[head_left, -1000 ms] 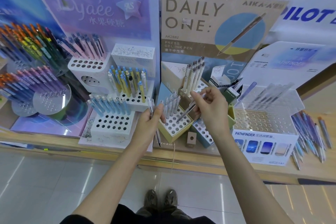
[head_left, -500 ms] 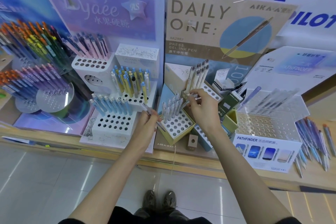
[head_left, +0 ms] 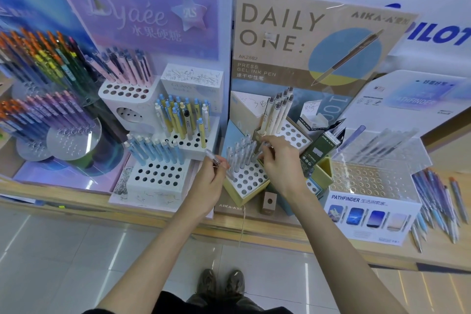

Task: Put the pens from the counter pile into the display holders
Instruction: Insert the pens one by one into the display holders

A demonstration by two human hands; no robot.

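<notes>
A yellow-sided holder [head_left: 251,181] with a white perforated top stands at the counter's middle, with several clear grey pens [head_left: 240,154] upright in its back rows. My right hand [head_left: 279,160] pinches one clear pen [head_left: 262,149] above that holder's right side. My left hand [head_left: 210,182] grips another clear pen [head_left: 212,158], its end sticking up and left out of the fist, just left of the holder. The counter pile of loose bluish pens [head_left: 438,201] lies at the far right.
A white holder [head_left: 159,177] with light-blue pens stands left of my left hand. Behind it are a holder with yellow and blue pens [head_left: 183,125] and a pink-pen holder [head_left: 127,89]. A clear Pathfinder rack [head_left: 369,181] sits to the right. Rainbow pen carousels [head_left: 46,109] fill the far left.
My right hand has moved its pen up and back over the yellow-sided holder. My left hand has turned its pen so the end points up-left and shifted closer to the holder.
</notes>
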